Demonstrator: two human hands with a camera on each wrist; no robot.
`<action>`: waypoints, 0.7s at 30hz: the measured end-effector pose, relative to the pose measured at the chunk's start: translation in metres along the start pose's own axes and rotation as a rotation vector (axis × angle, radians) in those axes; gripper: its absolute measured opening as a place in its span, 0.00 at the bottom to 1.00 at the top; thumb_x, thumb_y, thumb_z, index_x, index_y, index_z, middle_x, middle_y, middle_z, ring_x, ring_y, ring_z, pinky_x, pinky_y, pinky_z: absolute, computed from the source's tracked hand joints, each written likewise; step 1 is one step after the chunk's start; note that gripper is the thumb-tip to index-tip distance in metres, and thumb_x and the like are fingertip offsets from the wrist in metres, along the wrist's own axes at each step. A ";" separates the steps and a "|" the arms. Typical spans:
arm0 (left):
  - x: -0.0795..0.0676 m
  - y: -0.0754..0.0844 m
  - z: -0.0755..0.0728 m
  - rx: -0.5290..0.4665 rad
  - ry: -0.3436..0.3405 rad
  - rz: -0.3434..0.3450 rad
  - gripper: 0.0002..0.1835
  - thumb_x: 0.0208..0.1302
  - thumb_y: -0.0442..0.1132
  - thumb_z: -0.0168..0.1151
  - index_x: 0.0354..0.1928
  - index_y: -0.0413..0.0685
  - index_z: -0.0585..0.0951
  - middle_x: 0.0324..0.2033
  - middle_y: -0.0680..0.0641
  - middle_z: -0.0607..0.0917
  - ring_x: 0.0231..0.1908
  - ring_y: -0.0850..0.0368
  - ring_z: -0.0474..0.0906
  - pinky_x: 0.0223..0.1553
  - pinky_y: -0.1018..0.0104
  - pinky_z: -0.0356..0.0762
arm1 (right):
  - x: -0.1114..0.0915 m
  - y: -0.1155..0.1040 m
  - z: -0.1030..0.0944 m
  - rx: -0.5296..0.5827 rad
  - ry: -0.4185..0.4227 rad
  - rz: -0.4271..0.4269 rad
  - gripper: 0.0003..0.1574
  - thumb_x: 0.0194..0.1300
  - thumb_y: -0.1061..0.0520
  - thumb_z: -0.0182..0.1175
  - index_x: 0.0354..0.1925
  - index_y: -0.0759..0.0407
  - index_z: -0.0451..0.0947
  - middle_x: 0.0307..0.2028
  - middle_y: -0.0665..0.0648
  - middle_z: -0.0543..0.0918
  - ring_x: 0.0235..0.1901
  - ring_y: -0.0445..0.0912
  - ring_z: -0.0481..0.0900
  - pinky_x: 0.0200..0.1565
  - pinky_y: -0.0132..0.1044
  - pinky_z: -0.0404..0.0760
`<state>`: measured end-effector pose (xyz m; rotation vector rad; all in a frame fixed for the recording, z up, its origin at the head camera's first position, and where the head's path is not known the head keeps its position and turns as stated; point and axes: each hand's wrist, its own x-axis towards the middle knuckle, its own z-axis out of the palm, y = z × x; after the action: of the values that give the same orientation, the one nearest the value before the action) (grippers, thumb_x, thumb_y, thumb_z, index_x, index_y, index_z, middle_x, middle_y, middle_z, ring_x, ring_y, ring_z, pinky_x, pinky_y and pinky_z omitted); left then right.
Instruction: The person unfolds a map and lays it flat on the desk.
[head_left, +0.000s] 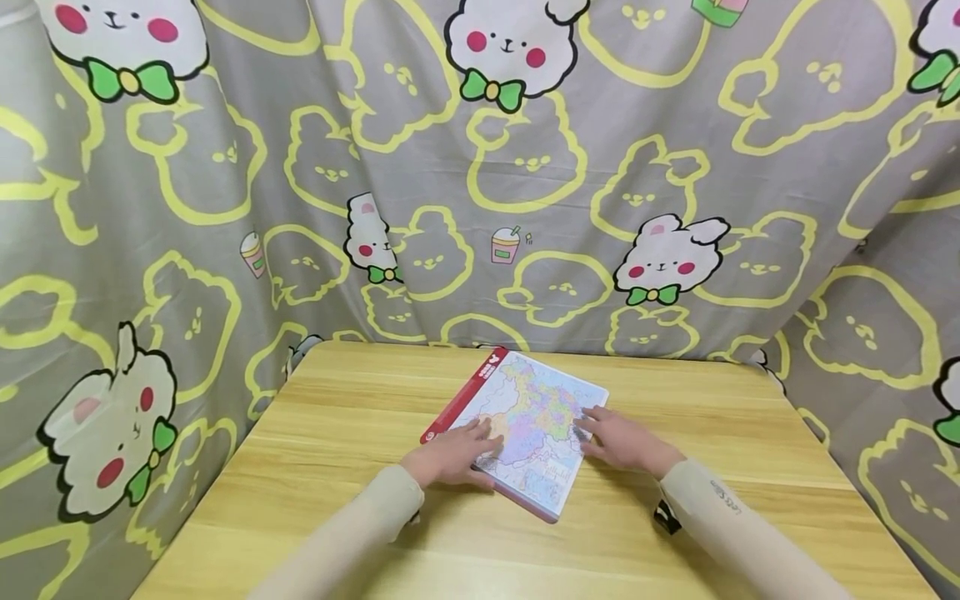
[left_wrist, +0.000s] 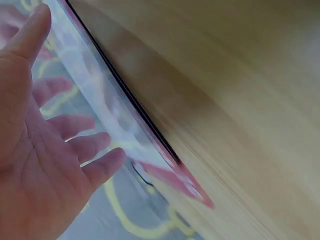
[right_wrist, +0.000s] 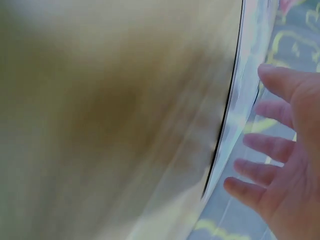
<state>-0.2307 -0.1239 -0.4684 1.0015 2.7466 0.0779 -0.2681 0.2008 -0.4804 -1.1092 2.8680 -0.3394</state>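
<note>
A flat, thin map board lies turned at an angle on the wooden table, with a colourful printed map and a red strip along its left side. My left hand is over its lower left part, fingers spread and reaching across the map. At its right edge is my right hand, fingertips overlapping the border in the head view. In the left wrist view the left hand has its fingers extended beside the board. The right hand shows separated, slightly bent fingers near the board's edge.
The light wooden table carries the board near its middle. A grey curtain with rabbit and yellow outline prints hangs behind the table's far edge and along both sides. A small black piece shows under the right wrist.
</note>
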 end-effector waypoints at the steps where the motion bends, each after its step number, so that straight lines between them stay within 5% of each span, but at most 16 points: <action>1: 0.000 -0.006 0.001 -0.013 0.004 -0.011 0.41 0.58 0.64 0.59 0.71 0.54 0.63 0.70 0.40 0.57 0.69 0.43 0.51 0.66 0.53 0.53 | -0.001 -0.005 0.002 0.003 0.014 -0.009 0.28 0.68 0.53 0.56 0.60 0.69 0.70 0.60 0.74 0.68 0.60 0.68 0.65 0.59 0.58 0.64; 10: -0.009 -0.043 -0.002 -0.130 0.036 -0.051 0.43 0.57 0.60 0.63 0.69 0.47 0.64 0.70 0.35 0.56 0.70 0.40 0.49 0.65 0.50 0.53 | -0.008 -0.045 0.016 0.012 0.024 -0.071 0.27 0.67 0.52 0.57 0.59 0.67 0.72 0.60 0.73 0.68 0.60 0.66 0.65 0.59 0.55 0.65; 21: -0.006 -0.059 -0.001 -0.204 0.010 -0.135 0.40 0.58 0.60 0.62 0.69 0.52 0.66 0.71 0.37 0.53 0.70 0.42 0.48 0.64 0.48 0.55 | -0.009 -0.084 0.021 -0.014 -0.048 -0.105 0.34 0.65 0.44 0.58 0.61 0.64 0.71 0.62 0.70 0.67 0.61 0.66 0.64 0.60 0.55 0.65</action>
<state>-0.2635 -0.1736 -0.4739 0.7630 2.7387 0.3338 -0.2037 0.1427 -0.4823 -1.2557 2.7821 -0.2933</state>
